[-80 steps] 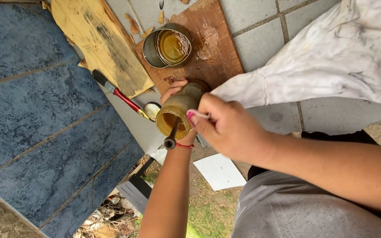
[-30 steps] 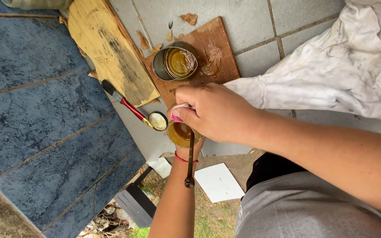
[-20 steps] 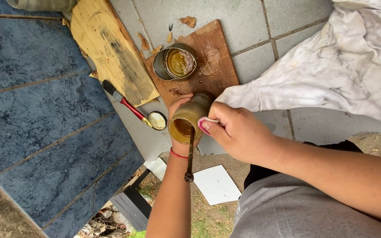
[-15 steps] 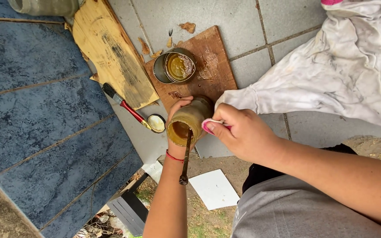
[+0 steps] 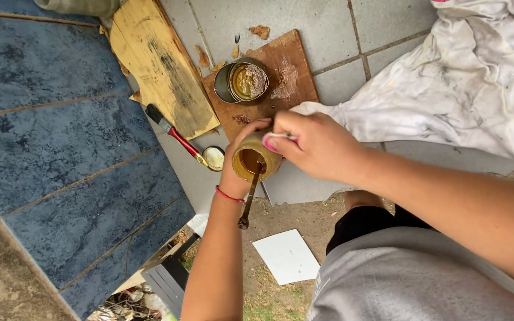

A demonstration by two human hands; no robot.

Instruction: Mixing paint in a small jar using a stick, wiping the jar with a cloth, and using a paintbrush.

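Gripping tan jar (image 5: 256, 159) — both hands: left (image 5: 242, 169), right (image 5: 316, 144) | round tin (image 5: 242, 82) beyond

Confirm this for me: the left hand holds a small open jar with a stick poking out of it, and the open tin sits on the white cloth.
Not quite. The left hand does hold the jar with the stick in it, but the head view shows the tin on the brown board, not on the white cloth.

I see small jar (image 5: 257, 157): yellow-brown, open mouth tilted toward camera, amber liquid inside, held off the tiles | stirring stick (image 5: 249, 196): thin, dark, one end in jar's mouth, other end slanting down past the rim over the wrist
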